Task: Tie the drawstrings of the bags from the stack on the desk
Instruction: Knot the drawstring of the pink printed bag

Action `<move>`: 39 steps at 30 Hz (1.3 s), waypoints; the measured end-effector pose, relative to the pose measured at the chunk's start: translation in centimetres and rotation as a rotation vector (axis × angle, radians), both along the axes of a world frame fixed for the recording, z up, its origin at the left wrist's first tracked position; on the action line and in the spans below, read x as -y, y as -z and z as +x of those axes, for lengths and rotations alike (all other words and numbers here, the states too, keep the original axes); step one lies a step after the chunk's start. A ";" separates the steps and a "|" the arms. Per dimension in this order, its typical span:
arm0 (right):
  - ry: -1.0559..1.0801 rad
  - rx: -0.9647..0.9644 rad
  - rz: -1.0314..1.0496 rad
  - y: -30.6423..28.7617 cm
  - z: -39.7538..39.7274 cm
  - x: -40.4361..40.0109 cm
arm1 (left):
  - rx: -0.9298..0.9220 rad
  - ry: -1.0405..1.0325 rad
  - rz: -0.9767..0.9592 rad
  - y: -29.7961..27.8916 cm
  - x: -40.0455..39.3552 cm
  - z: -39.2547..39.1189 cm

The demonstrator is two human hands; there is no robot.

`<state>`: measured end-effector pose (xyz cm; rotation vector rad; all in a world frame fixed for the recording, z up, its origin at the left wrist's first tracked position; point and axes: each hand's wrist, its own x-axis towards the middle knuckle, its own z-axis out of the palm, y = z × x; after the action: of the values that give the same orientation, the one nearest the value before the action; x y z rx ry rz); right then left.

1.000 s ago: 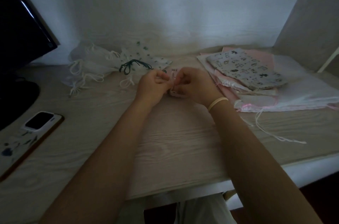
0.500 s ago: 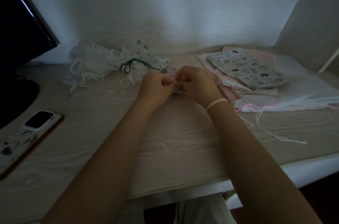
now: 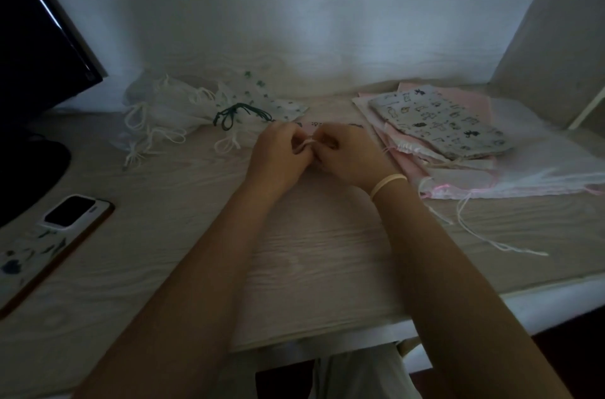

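White drawstring [image 3: 306,145] pinched between your left hand [image 3: 278,155] and right hand [image 3: 347,153], mid-desk [image 3: 311,251]; bag [image 3: 327,124] mostly hidden behind them. Knot in progress. Next: pull both ends taut.

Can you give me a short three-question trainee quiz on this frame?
1. True or false: both hands pinch the pale drawstring at the desk's middle.
2. Which side holds the flat stack of bags? A) the person's left B) the person's right
3. What lies near the monitor on the person's left?

Key: 1 true, left hand and right hand. 2 B. 3 a phone.
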<state>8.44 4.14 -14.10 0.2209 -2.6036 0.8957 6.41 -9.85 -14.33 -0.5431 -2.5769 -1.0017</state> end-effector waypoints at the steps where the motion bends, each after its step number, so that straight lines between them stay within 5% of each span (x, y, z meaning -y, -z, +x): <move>1: -0.012 0.044 -0.091 -0.1 0.0 0.0 | -0.001 0.005 0.019 0.1 0.0 0.0; 9: -0.166 0.335 -1.032 -0.2 -0.2 -0.7 | 0.042 0.063 0.302 0.0 -0.2 0.2; 13: -0.200 0.392 -1.274 -0.3 -0.3 -0.6 | 0.126 0.017 0.447 -0.2 -0.5 0.5; 20: -0.170 0.380 -1.180 0.0 -0.4 -0.3 | 0.182 0.108 0.532 0.0 -0.4 0.4; 34: -0.133 0.341 -0.942 0.1 0.0 -1.1 | 0.248 0.058 0.250 -0.4 0.8 0.3; 39: 0.188 0.055 -0.470 0.1 -0.2 -1.4 | 0.282 0.102 -0.078 -0.9 1.8 0.2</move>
<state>8.27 5.55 -14.22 -0.1752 -2.3256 1.4166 6.58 -11.67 -13.43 -0.5969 -2.8716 -1.0843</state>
